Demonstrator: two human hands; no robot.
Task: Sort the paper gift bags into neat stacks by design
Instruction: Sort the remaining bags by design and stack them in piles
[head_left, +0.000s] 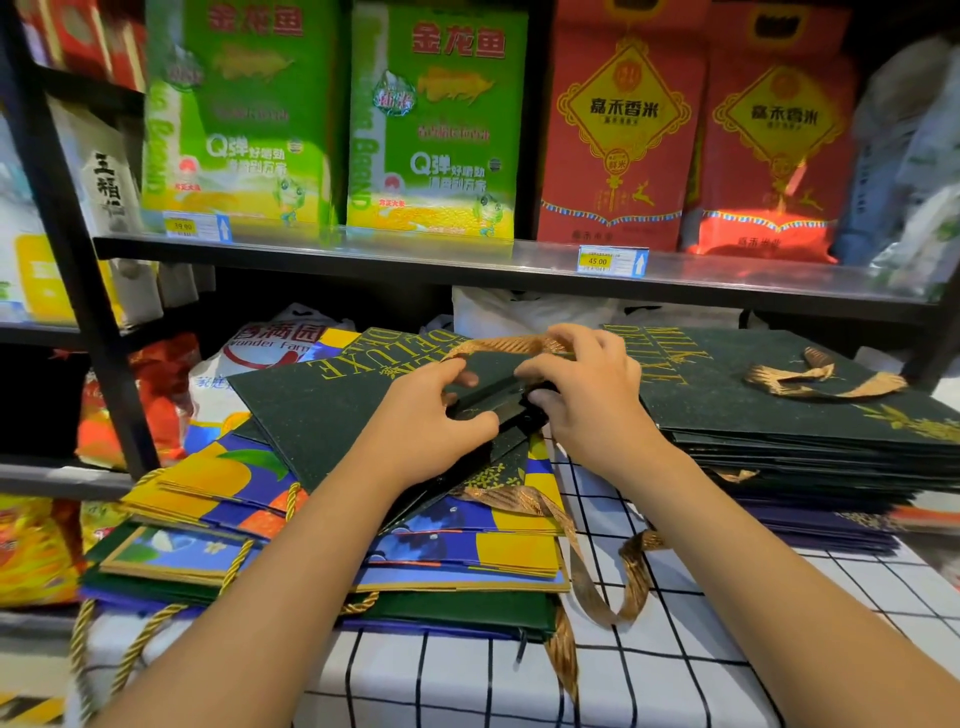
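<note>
Flattening this dark green bag (322, 415) well probably means pressing its folded bottom flap shut first, then squaring it to the green stack (789, 415) on its right. It lies tilted on the colourful mixed pile (218, 499), left of that stack. The left hand (431, 410) pinches the flap's near edge, thumb beneath, fingers (457, 371) curled over. The right hand (587, 384) grips its far end, fingers bent, just beside the stack, a gold ribbon handle (514, 344) behind them.
</note>
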